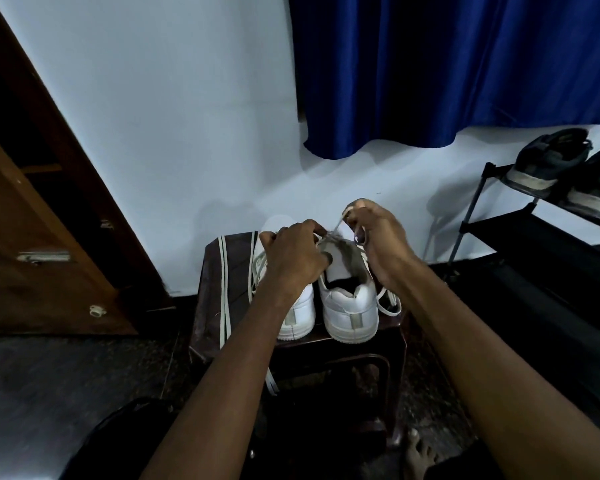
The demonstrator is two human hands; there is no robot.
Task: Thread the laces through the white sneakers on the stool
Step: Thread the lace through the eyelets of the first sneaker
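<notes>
While both white sneakers [349,303] are stood heels toward the camera on the dark stool [208,299], a lace [338,223] is pinched by the right hand [378,233] and drawn up above the right shoe's eyelets. The left hand [291,258] is curled over the same shoe's tongue, the lace gripped at its fingertips. A second lace [224,289] is draped loose over the stool's left side. Dark shoes [548,161] are seen on a black rack [534,230] at right.

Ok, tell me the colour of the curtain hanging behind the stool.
Deep blue; the curtain shows best in the head view, hanging against the pale wall.
</notes>
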